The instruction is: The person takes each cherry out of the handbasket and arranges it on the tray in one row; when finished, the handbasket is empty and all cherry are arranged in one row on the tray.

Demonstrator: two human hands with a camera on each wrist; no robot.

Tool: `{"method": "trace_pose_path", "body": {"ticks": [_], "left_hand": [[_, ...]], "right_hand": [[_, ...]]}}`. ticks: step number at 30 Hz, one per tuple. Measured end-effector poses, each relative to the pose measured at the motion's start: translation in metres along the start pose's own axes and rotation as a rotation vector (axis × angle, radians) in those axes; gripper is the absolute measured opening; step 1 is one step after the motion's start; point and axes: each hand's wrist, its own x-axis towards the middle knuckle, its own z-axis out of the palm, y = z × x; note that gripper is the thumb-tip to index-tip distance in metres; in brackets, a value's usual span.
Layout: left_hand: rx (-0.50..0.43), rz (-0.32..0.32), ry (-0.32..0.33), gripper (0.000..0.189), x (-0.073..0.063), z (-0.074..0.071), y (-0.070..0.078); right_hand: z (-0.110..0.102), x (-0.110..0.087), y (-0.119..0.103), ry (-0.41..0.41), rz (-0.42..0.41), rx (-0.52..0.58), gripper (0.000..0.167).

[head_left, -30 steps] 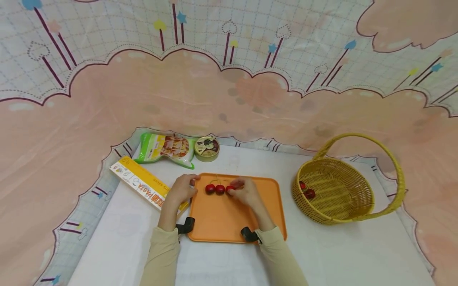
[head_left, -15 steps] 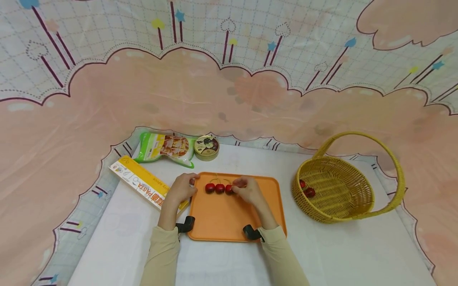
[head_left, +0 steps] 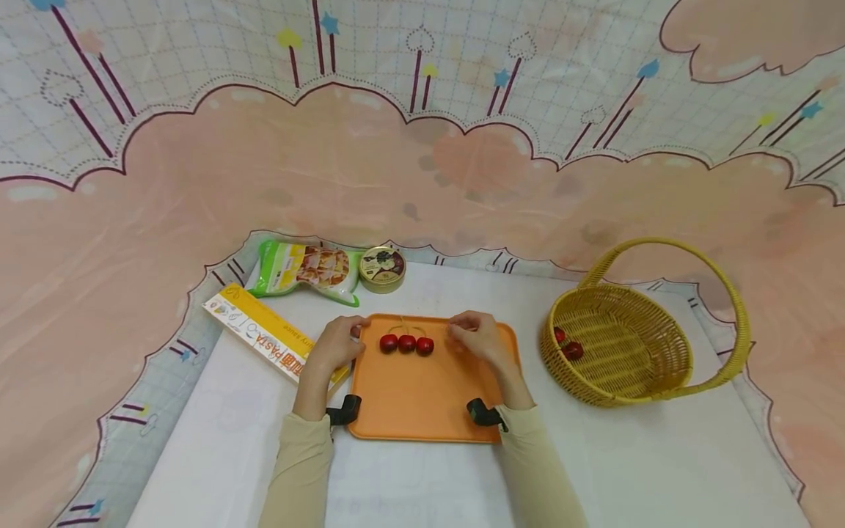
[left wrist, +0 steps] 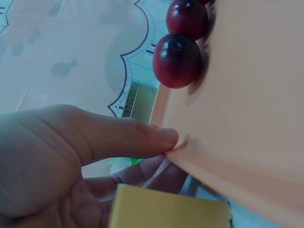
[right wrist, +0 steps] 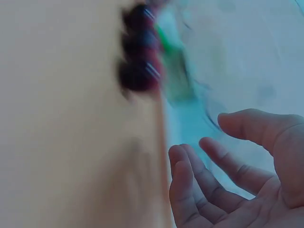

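Three dark red cherries [head_left: 406,344] with thin stems lie in a row near the far edge of an orange tray [head_left: 422,400]. My left hand [head_left: 335,346] pinches the tray's left rim, thumb [left wrist: 142,137] on top and fingers underneath, as the left wrist view shows. Over the tray's right part, to the right of the cherries, is my right hand [head_left: 482,339]. Its fingers are loosely bent and apart from the thumb, with nothing between them. The cherries look blurred in the right wrist view.
A yellow wicker basket [head_left: 614,389] with a tall handle stands at the right and holds a few cherries [head_left: 573,350]. Left of the tray lies a yellow and white pasta box [head_left: 264,334]. Behind are a green food bag [head_left: 306,270] and a round tin [head_left: 382,269].
My right hand has let go of the rightmost cherry and moved right, away from the row. The left hand stays at the tray's rim.
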Motion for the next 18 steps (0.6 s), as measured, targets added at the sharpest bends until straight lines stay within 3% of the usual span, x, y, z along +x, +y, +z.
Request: {"method": "trace_pose_path", "body": {"ticks": [5,11,15,18], "left_hand": [[0.002,0.017,0.000,0.041,0.000,0.000,0.000],[-0.008,0.017,-0.005,0.041,0.000,0.000,0.001],[-0.002,0.012,-0.005,0.042,0.000,0.000,0.001],[0.008,0.012,-0.003,0.041,0.000,-0.001,0.002]], "right_hand": [[-0.065,0.001,-0.006,0.098,0.012,0.051,0.032],[-0.148,-0.013,-0.001,0.192,0.031,0.069,0.044],[-0.188,-0.023,0.017,0.193,0.091,-0.046,0.050],[-0.207,-0.026,0.031,0.138,0.189,-0.165,0.050]]}}
